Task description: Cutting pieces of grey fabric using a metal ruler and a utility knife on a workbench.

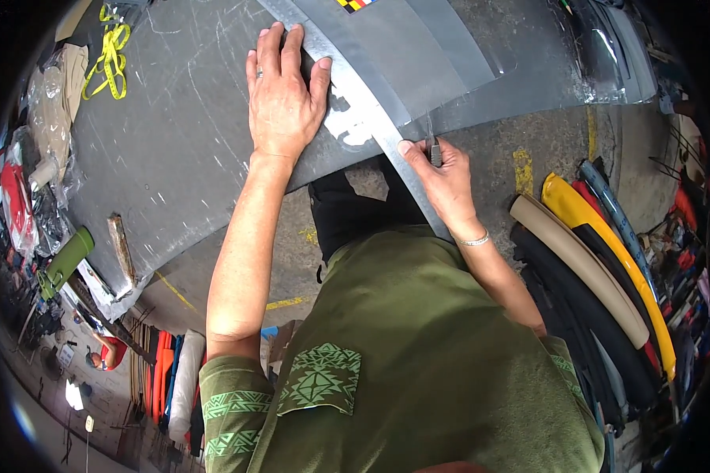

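My left hand (282, 114) lies flat on the dark grey table (173, 150), fingers stretched out, its fingertips and thumb at the edge of a long metal ruler (371, 110). The ruler runs diagonally across the table and sticks out past the near edge toward my body. In my right hand (452, 185) is a utility knife (435, 151), its blade pointing away from me beside the sheet's near corner. My right thumb rests at the ruler's edge. Right of the ruler lies a grey sheet (422, 59) with lighter and darker bands. A white patch (349, 122) shows on the table left of the ruler.
A yellow measuring tape (110, 59) lies at the far left of the table. Clear plastic sheeting (607, 51) is at the far right. Beige (588, 264) and yellow (607, 260) rolls of material stand on the right. A person in red (112, 352) is at lower left.
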`<state>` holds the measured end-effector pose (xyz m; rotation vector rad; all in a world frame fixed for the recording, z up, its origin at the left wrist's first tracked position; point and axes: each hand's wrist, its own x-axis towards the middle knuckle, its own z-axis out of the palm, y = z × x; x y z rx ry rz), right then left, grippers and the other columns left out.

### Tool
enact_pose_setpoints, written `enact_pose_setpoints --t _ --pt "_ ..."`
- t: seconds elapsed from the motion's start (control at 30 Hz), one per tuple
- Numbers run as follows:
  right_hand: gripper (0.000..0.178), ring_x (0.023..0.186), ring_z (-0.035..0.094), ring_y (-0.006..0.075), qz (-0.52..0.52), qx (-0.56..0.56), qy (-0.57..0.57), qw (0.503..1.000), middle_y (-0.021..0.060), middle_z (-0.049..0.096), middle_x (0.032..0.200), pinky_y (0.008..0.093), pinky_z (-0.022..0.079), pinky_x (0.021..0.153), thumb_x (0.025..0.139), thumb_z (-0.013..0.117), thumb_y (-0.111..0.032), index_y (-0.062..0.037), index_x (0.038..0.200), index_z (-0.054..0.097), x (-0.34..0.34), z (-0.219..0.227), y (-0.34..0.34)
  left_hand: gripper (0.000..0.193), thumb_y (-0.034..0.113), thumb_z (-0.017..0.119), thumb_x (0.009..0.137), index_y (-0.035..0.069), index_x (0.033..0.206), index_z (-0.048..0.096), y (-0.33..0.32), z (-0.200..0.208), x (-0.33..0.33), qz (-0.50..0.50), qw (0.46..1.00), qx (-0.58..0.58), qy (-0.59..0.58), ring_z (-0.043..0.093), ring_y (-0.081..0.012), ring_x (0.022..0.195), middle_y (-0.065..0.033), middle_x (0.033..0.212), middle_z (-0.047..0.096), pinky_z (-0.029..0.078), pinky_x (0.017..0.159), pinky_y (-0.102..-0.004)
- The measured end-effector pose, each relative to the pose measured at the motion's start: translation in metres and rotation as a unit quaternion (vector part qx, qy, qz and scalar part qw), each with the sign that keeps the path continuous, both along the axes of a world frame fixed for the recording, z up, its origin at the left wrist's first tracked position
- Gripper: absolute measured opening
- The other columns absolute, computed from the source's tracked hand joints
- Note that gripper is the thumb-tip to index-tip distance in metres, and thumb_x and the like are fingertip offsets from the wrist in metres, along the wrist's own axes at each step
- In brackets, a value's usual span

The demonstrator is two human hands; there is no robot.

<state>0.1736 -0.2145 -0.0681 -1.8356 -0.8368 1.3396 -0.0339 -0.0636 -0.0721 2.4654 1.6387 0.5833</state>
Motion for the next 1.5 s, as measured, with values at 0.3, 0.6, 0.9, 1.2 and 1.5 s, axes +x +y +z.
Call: enact_pose_setpoints --t 0.3,0.6,0.9,1.2,1.5 --pt "0.028 0.068 0.052 0.0041 -0.007 0.017 0.006 1.0 0.0001 0.062 0.066 0.0268 0.045 0.062 0.09 0.08 -0.025 0.0 0.084 0.069 -0.0011 -0.0074 -0.0027 0.057 0.041 0.06 0.102 0.007 0.146 0.049 -0.0011 -0.001 -0.0002 0.0 1.0 0.001 -0.004 0.039 -0.037 0.146 -0.0194 0.152 0.045 0.027 0.123 -0.0542" --pt "0.029 0.067 0.053 0.0047 -0.006 0.003 0.005 1.0 0.0018 0.064 0.066 0.028 0.046 0.061 0.09 0.081 -0.026 -0.0002 0.083 0.069 -0.0008 -0.0061 -0.0022 0.057 0.041 0.059 0.102 0.007 0.147 0.048 -0.0007 -0.0011 -0.0006 -0.002 1.0 0.0 0.004 0.038 -0.0367 0.147 -0.0192 0.153 0.044 0.025 0.124 -0.0531" --pt "0.029 0.071 0.053 0.0047 -0.006 0.004 0.008 1.0 0.0021 0.064 0.068 0.0281 0.047 0.065 0.09 0.08 -0.026 0.0004 0.084 0.068 -0.0006 -0.0042 -0.0019 0.057 0.041 0.056 0.104 0.006 0.148 0.049 -0.0008 0.0006 0.0003 -0.002 1.0 -0.004 0.0 0.04 -0.0381 0.146 -0.0224 0.153 0.044 0.025 0.123 -0.0505" --pt "0.029 0.071 0.053 0.0044 -0.003 0.003 0.003 1.0 0.0015 0.064 0.068 0.0279 0.047 0.065 0.09 0.08 -0.024 0.0008 0.083 0.068 -0.0007 0.0013 0.0004 0.057 0.041 0.056 0.104 0.006 0.149 0.048 -0.0003 0.0003 0.0001 -0.002 1.0 -0.003 0.0 0.04 -0.0375 0.145 -0.021 0.153 0.044 0.025 0.124 -0.0506" --pt "0.029 0.07 0.051 0.0041 -0.008 0.002 0.01 1.0 0.0001 0.062 0.067 0.0278 0.045 0.063 0.091 0.08 -0.025 0.0007 0.082 0.068 -0.001 -0.0018 -0.0011 0.057 0.041 0.056 0.104 0.006 0.149 0.048 -0.0004 -0.0002 0.0001 -0.001 1.0 -0.004 0.001 0.04 -0.0373 0.146 -0.0209 0.153 0.044 0.025 0.123 -0.0517"
